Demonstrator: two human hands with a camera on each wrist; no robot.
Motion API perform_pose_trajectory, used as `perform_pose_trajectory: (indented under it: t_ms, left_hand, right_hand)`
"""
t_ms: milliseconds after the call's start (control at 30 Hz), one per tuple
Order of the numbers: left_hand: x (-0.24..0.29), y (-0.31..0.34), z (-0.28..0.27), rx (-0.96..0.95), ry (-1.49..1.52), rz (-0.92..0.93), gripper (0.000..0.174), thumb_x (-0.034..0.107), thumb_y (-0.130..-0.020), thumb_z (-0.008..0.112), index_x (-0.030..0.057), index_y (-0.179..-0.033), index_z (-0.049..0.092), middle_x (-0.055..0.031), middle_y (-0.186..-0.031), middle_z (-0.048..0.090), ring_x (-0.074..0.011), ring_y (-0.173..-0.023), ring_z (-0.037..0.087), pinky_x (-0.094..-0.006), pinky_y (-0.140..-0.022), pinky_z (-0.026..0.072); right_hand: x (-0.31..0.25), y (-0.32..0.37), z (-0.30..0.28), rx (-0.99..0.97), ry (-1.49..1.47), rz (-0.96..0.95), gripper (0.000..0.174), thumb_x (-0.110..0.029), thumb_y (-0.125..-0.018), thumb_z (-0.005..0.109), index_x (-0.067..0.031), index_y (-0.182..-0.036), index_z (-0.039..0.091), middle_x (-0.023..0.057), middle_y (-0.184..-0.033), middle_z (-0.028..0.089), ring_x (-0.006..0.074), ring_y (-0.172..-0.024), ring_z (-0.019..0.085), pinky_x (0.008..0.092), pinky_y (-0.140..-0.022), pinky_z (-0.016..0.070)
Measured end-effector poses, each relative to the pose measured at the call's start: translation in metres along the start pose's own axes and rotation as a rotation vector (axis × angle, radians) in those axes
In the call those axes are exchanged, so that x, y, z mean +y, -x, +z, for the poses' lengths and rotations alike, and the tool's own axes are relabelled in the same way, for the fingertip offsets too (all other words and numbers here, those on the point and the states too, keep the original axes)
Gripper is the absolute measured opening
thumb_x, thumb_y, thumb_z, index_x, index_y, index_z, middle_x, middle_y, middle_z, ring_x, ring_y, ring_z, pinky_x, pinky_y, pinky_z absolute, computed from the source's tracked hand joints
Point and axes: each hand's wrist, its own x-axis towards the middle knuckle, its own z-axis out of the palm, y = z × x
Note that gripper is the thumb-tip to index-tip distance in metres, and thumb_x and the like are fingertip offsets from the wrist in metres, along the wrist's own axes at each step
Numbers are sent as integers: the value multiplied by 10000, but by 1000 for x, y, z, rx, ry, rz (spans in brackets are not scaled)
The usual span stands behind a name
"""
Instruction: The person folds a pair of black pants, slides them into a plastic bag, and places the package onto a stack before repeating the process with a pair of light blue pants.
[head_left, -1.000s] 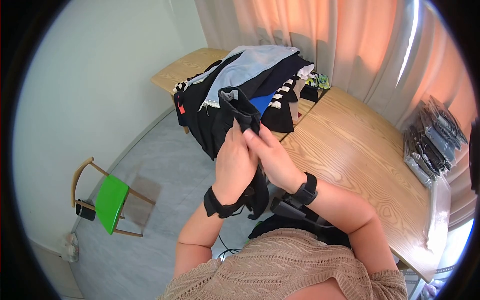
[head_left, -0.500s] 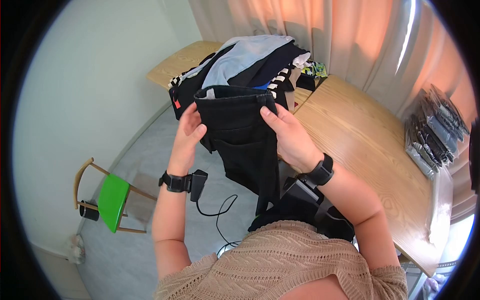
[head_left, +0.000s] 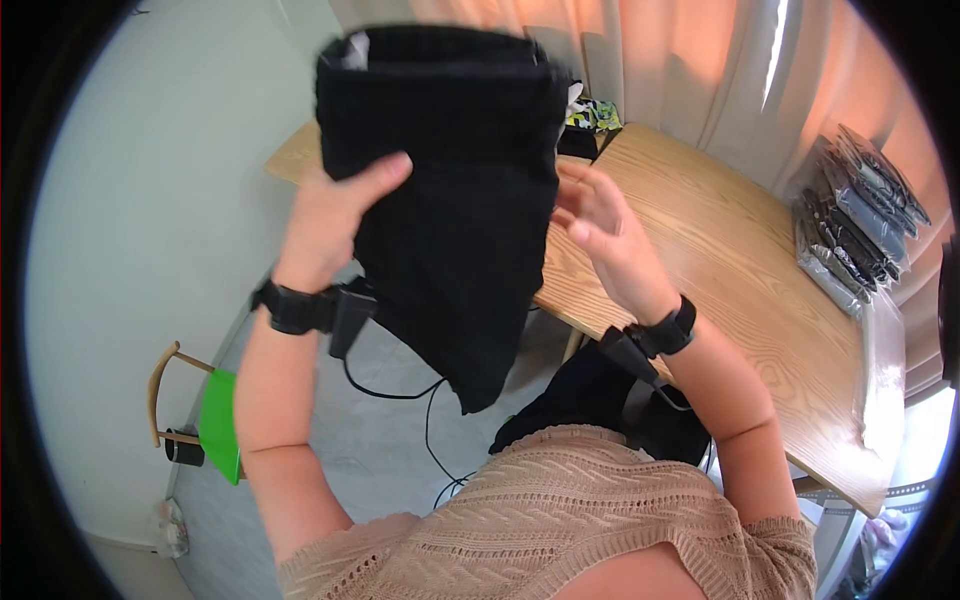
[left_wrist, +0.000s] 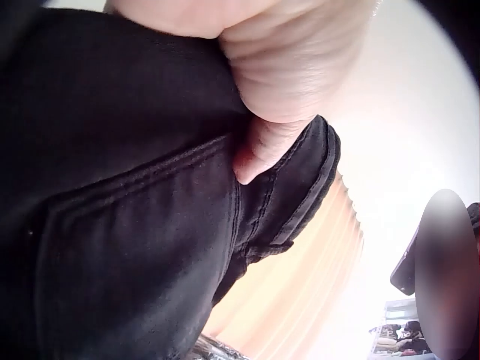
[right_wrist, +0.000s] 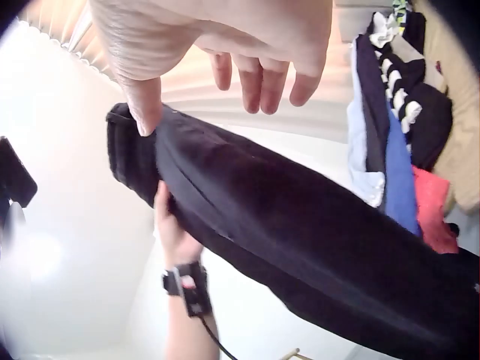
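Black trousers (head_left: 450, 190) hang raised in the head view, waistband at the top with a pale label inside. The left hand (head_left: 335, 215) grips their left side, thumb across the front; the left wrist view shows that thumb (left_wrist: 262, 154) on the black cloth beside a stitched seam. At the other side, the right hand (head_left: 610, 235) is beside the cloth with its fingers parted and loosely bent. In the right wrist view the right hand (right_wrist: 225, 45) has its fingers away from the trousers (right_wrist: 300, 217), its thumb tip at their edge; whether it touches is unclear.
A wooden table (head_left: 730, 270) extends along the right, with plastic-wrapped folded garments (head_left: 860, 225) near the curtain. A clothes pile (right_wrist: 397, 127) lies beyond, mostly hidden in the head view. A green chair (head_left: 218, 425) stands at lower left, and a black cable (head_left: 428, 430) hangs below the left wrist.
The trousers have been raised and brought closer to the head camera, now covering most of the pile. The left hand has moved up and left; the right hand's fingers have come off the waistband.
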Motion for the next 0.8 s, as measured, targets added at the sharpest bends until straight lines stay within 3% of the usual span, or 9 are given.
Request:
perform_pose_trajectory:
  t_ms: [200,267,333,400,467,600,667,733,800]
  left_hand:
    - [78,-57,-14,-15,-90,72,532,167,-771,727,-46,-1213,519,-116,-1151,588,-195,-1036,572,-319,-925,448]
    - [107,-87,-29,-76,-139,301,387,163,-924,524,-3,-1273,493,-98,-1248,556,-198,-1165,517,-289,-961,436]
    - [140,-58,41,68,-96,400,224,184,-841,643,22,-994,616,-85,-929,646,-164,-851,615,-269,-876,476]
    - [182,-93,10,-305,-38,209,443,258,-927,456,-77,-1218,460,-194,-1209,527,-321,-1089,525,-394,-968,430]
    - [200,-99,25,-246,-79,291,439,254,-928,461,-70,-1225,460,-186,-1222,520,-312,-1099,521,-386,-975,425]
    - [219,-114,36,-204,-101,358,433,245,-928,473,-56,-1239,461,-171,-1249,506,-293,-1119,514,-371,-988,414]
    - [223,-122,36,-175,-109,382,431,241,-928,478,-49,-1246,462,-164,-1262,500,-283,-1129,510,-363,-995,409]
    - [224,-130,37,-141,-108,400,429,237,-928,484,-42,-1253,462,-156,-1275,493,-274,-1140,506,-356,-1002,404]
    - [223,-140,36,-108,-102,409,427,233,-928,489,-35,-1260,462,-149,-1288,486,-265,-1150,502,-348,-1009,399]
  right_hand:
    - [53,63,-13,-10,52,302,899,-264,-724,762,-39,-1413,230,153,-1375,367,263,-1323,301,414,-1102,196]
    - [69,74,-10,-22,40,344,936,-251,-711,774,-45,-1424,203,158,-1400,339,268,-1342,273,416,-1108,180]
    - [80,81,-6,-33,166,408,946,-192,-718,767,-47,-1434,166,177,-1412,334,270,-1362,251,435,-1113,179]
    - [85,85,-2,-7,221,394,929,-160,-714,769,-46,-1429,186,151,-1400,349,238,-1334,294,399,-1102,216]
    - [77,92,6,56,47,407,901,-135,-713,770,-37,-1418,217,129,-1366,383,206,-1281,352,344,-1077,261]
    - [84,112,-3,95,281,388,853,-120,-726,761,-21,-1398,244,107,-1302,447,186,-1209,417,303,-1020,330]
    - [81,126,-5,196,275,344,660,-116,-762,734,-9,-1316,390,92,-1179,543,164,-1080,507,287,-942,399]
    - [67,142,-15,190,250,626,423,-116,-797,705,5,-1167,539,61,-1006,616,137,-919,562,272,-854,445]
    - [44,166,-20,256,231,547,283,-126,-828,678,11,-1064,605,41,-886,639,119,-825,569,269,-806,457]
